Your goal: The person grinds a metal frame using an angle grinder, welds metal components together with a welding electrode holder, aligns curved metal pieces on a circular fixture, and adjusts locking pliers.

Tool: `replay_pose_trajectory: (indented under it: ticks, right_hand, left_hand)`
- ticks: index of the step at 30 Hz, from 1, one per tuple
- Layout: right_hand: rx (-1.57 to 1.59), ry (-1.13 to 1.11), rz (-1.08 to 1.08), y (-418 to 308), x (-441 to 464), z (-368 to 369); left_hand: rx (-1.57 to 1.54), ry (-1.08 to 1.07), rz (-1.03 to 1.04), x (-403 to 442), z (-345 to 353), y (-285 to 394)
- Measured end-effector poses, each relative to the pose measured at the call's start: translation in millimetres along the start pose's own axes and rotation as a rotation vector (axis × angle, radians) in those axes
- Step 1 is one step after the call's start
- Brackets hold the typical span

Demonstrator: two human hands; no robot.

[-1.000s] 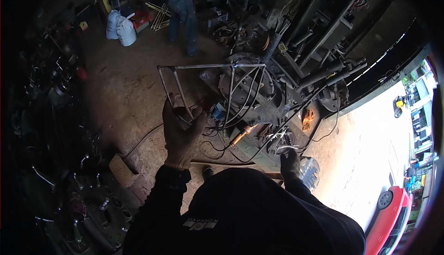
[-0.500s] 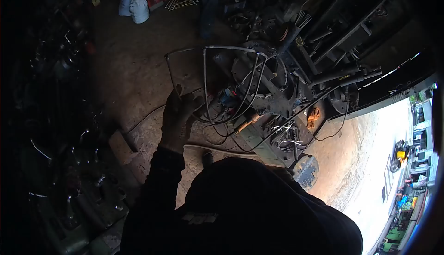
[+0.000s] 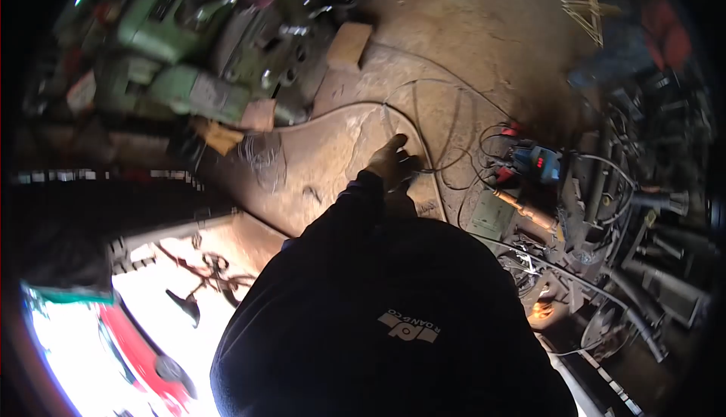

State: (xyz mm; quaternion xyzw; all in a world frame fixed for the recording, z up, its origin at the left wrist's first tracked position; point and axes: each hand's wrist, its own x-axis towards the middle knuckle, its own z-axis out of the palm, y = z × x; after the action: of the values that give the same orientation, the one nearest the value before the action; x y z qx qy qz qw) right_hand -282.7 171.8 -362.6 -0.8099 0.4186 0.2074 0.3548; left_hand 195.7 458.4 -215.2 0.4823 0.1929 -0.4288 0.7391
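Note:
A frame of thin bent metal rods [image 3: 415, 107] stands out ahead of me, smeared by motion, with its curved side away from my body. My left hand [image 3: 386, 162] is closed at its near end, thumb pointing forward. Close beside it, low and in shadow, is what looks like my right hand [image 3: 401, 198]; its fingers are hidden or blurred. Beyond the frame, to the right, a blue box-shaped machine [image 3: 535, 162] with red lit digits sits on the floor. An orange-brown handled tool [image 3: 525, 209] lies near it.
Green machinery [image 3: 170, 20] fills the left. A pale hose [image 3: 325, 117] and dark cables [image 3: 454, 77] cross the floor. Metal parts and pipes [image 3: 643, 281] are piled at right. A person [image 3: 628, 54] is at the far right. A bicycle [image 3: 215, 269] and a red vehicle [image 3: 140, 353] show in bright light at lower left.
My view has swung to the left, bringing the green machinery and the bright opening at lower left into sight. The rod frame has moved with my left hand, away from the metal pile.

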Motion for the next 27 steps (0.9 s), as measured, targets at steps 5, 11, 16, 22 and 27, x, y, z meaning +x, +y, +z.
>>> replay_pose_trajectory:
  ticks: [5,11,16,22,27]
  right_hand:
    - [-0.102,-0.106,-0.028,-56,23,-25]
    - [-0.168,-0.184,-0.087,-129,33,-28]
    - [-0.238,-0.225,-0.102,-186,27,-17]
    - [-0.340,-0.266,-0.079,-260,9,-4]
    - [-0.396,-0.275,-0.086,-309,-5,5]
  left_hand:
    - [-0.509,0.458,-0.081,-12,-166,-82]
    - [-0.463,0.677,-0.073,-35,-332,-203]
    - [-0.666,0.781,-0.124,-70,-382,-231]
    - [-0.669,0.832,-0.268,-102,-440,-167]
    - [-0.337,0.926,-0.137,-129,-511,-59]
